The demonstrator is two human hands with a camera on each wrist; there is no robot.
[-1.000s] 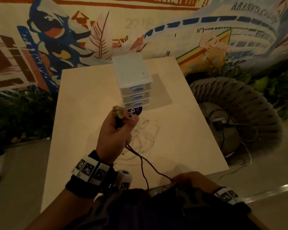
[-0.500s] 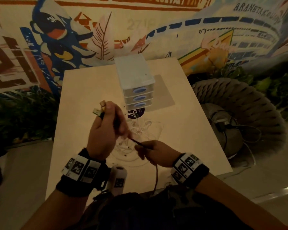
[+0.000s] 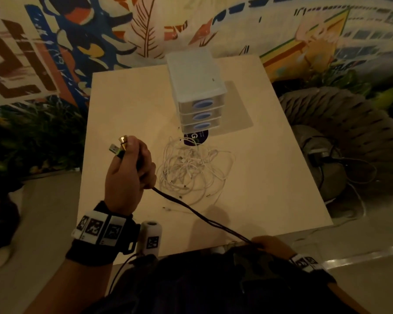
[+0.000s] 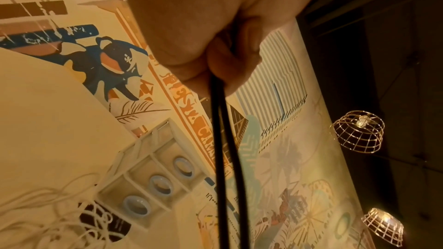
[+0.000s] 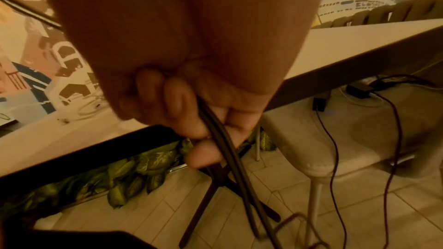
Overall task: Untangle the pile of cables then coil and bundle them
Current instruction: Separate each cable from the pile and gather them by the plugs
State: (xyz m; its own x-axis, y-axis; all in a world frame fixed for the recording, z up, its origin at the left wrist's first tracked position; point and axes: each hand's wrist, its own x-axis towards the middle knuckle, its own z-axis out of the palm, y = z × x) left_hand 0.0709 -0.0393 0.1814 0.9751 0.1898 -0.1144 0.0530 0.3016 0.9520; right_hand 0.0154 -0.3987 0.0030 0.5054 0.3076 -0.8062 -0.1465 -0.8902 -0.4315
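Right hand [image 3: 269, 243] at the near counter [image 3: 127, 105] edge, grip curled round a doubled black cable [image 3: 204, 217], pulling it taut. Left hand [image 3: 128, 175] raised over the counter, grip closed on the same cable's two plug ends [image 3: 119, 146], both sticking out above the fist. Beyond: white cable tangle [image 3: 191, 171] loose on the counter, untouched, then a three-drawer organizer [image 3: 195, 91]. Step looks like straightening the black cable folded in half. Next: likely coil it and bind; white pile needs untangling.
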